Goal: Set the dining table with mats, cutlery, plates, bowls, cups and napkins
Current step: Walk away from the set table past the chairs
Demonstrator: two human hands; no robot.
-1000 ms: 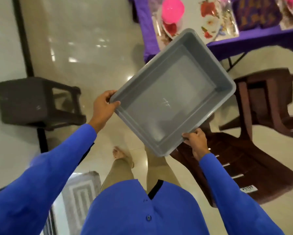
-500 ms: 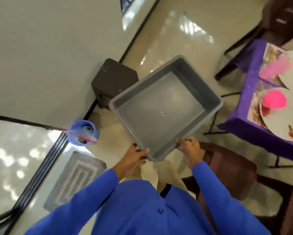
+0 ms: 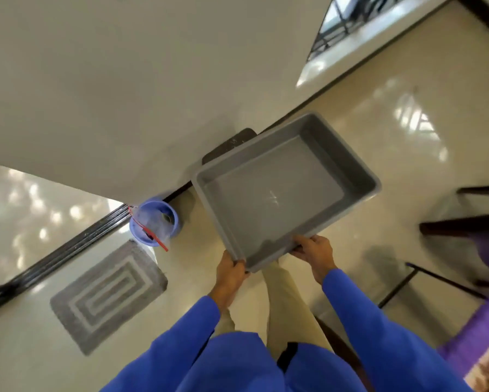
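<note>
Left hand (image 3: 229, 274) and right hand (image 3: 314, 251), fingers clamped on the empty tub (image 3: 277, 193), probably parking it on the stool (image 3: 228, 144) at eleven o'clock.

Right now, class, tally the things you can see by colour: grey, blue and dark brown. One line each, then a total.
Grey: 2, the tub and the floor mat
Blue: 1, the bucket
Dark brown: 1, the stool
Total: 4

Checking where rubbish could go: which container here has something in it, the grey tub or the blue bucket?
The blue bucket by the wall; it holds a clear bag, while the grey tub is empty.
</note>
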